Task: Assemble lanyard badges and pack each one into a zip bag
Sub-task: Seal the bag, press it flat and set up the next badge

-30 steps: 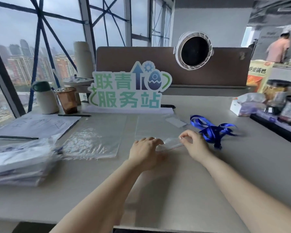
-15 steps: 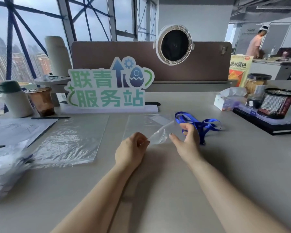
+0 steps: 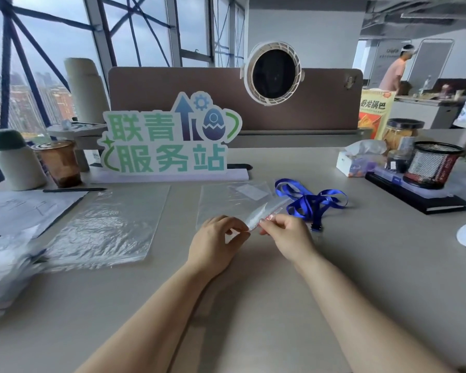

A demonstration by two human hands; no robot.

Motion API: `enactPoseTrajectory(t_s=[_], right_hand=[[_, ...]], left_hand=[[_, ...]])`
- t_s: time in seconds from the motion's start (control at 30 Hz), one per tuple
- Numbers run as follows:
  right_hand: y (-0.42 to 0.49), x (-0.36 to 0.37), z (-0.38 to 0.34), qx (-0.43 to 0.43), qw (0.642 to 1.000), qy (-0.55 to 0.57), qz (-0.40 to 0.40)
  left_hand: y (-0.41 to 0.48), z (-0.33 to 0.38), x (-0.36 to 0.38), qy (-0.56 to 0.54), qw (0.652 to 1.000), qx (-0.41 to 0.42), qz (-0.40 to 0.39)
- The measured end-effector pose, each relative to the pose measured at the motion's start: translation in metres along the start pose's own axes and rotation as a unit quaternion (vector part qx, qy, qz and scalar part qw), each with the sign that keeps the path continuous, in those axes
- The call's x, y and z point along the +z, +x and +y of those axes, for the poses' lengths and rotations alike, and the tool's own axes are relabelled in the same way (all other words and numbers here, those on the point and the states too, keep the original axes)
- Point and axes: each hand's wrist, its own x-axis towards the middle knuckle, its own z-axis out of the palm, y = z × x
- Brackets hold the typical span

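Observation:
A small clear plastic badge sleeve (image 3: 264, 212) is lifted off the desk, tilted up to the right. My left hand (image 3: 215, 243) pinches its near end and my right hand (image 3: 288, 234) pinches it from the other side. A blue lanyard (image 3: 311, 200) lies coiled on the desk just right of the sleeve, its metal clip (image 3: 316, 227) beside my right hand. A clear zip bag (image 3: 226, 200) lies flat behind my hands with a white card (image 3: 250, 191) on it. A larger clear bag (image 3: 108, 227) lies to the left.
A standing sign (image 3: 167, 144) with green characters is at the back. Left: a stack of bagged items (image 3: 8, 270), papers (image 3: 24, 208), a pen, a drink cup (image 3: 61, 162), a bottle. Right: a tissue pack (image 3: 361, 162), a mesh pen holder (image 3: 432, 164), a dark notebook, jars.
Both hands have raised the clear sleeve off the desk and brought their fingertips together on its near end. The camera has turned left and tilted up.

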Motion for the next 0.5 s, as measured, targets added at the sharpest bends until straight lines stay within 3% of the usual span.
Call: enactPoseTrajectory(t_s=[0.27, 0.5], right_hand=[[-0.0010, 0.0006, 0.0012, -0.030, 0.998, 0.047, -0.005], [0.0018, 0.0048, 0.0087, -0.080, 0.996, 0.013, -0.039]], left_hand=[[-0.0002, 0.0059, 0.0029, -0.042, 0.999, -0.027, -0.009], [-0.0001, 0.0062, 0.0053, -0.034, 0.999, -0.009, -0.013]])
